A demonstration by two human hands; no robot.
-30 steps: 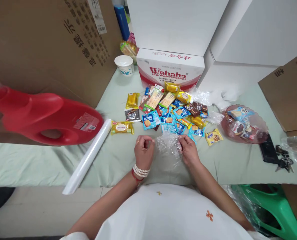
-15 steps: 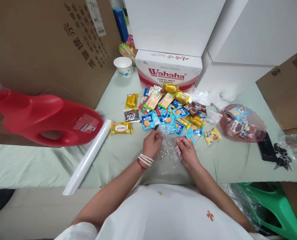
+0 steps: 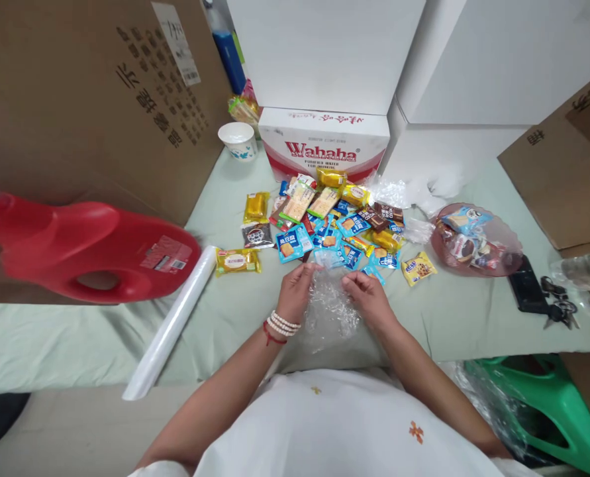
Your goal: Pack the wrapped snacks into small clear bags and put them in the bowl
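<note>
A crinkled clear plastic bag (image 3: 332, 311) hangs between my hands, just above the green cloth. My left hand (image 3: 296, 285), with a beaded bracelet at the wrist, pinches its upper left edge. On the other side my right hand (image 3: 367, 295) has thumb and fingertips closed at the bag's upper right edge. Beyond my fingers lies a pile of wrapped snacks, among them blue packets (image 3: 295, 243), rice cracker packs (image 3: 298, 202) and brown cocoa packets (image 3: 373, 217). A yellow cookie packet (image 3: 418, 268) rests right of the pile, and a gold-wrapped snack (image 3: 238, 262) to its left.
At left are a red jug (image 3: 100, 245) and a white plastic roll (image 3: 170, 324). A paper cup (image 3: 238, 140) stands beside the Wahaha box (image 3: 324, 146). To the right sit a pink bowl (image 3: 510, 262) of snacks, a phone (image 3: 527, 285) and keys (image 3: 561, 315).
My right hand has shifted slightly left and its fingertips sit higher on the bag. More of the crumpled film shows between my hands. The camera view has shifted a little.
</note>
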